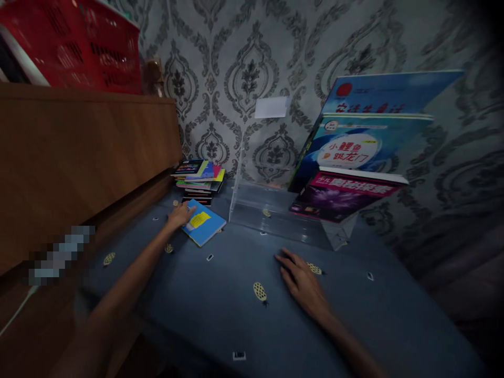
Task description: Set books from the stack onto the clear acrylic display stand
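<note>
My left hand [180,215] is at the left corner of a blue book [205,226] with a yellow patch on its cover, fingers closed on that edge. The book lies in front of a stack of books [200,176]. My right hand [301,281] hovers over or rests on the grey-blue tablecloth [220,310], fingers apart and holding nothing. Beyond it stands a clear acrylic book rack [271,210]. On its right side lean a magenta-and-purple book [342,197], a teal book [378,134] and a taller blue book [394,89].
A wooden cabinet [86,152] borders the left side, with a red plastic basket [94,52] on top. A white label [271,107] shows at the rack's upper left. Patterned wallpaper [252,58] covers the wall behind. A pale cable [19,310] hangs at lower left.
</note>
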Action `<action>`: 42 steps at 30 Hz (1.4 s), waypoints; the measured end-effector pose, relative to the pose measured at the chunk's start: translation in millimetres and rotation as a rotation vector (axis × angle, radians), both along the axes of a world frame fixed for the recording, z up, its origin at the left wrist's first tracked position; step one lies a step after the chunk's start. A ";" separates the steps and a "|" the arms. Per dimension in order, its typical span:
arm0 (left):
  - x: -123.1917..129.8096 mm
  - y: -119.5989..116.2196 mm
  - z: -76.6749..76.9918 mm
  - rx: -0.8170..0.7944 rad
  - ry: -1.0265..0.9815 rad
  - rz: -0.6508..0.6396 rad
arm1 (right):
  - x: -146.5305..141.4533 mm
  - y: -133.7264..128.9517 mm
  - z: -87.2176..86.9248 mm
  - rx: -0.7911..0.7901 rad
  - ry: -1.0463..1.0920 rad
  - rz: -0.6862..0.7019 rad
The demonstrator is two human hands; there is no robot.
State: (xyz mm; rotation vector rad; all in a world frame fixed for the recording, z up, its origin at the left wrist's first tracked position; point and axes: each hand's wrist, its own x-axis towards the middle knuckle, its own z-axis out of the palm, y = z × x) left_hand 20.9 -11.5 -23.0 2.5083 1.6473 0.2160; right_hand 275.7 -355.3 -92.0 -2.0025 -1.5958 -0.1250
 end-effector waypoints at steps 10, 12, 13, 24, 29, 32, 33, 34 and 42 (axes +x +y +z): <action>9.7 -9.5 -20.0 0.069 0.040 -0.063 | 14.3 5.0 -18.7 0.041 -0.092 0.033; 5.0 -9.8 -20.3 0.067 0.048 -0.129 | 16.4 6.3 -21.7 0.061 -0.109 0.046; 2.8 -11.1 -20.3 0.065 0.051 -0.169 | 17.1 6.4 -22.4 0.067 -0.116 0.057; -10.1 -51.2 -19.3 0.035 0.010 -0.514 | 19.0 8.5 -26.6 0.083 -0.108 0.061; -6.8 -73.9 -21.2 -0.001 -0.028 -0.617 | 18.5 6.5 -24.5 0.059 -0.092 0.067; -1.3 -89.6 -21.2 -0.020 -0.041 -0.687 | 16.0 4.9 -22.0 0.055 -0.085 0.078; 1.4 -94.7 -21.3 -0.021 -0.041 -0.704 | 14.5 4.5 -21.1 0.055 -0.080 0.084; 4.6 -99.7 -21.6 -0.020 -0.041 -0.723 | 12.7 4.1 -20.3 0.055 -0.073 0.090; 35.6 -138.6 -26.1 -0.002 -0.082 -0.884 | -6.3 1.9 -12.6 0.091 0.050 0.123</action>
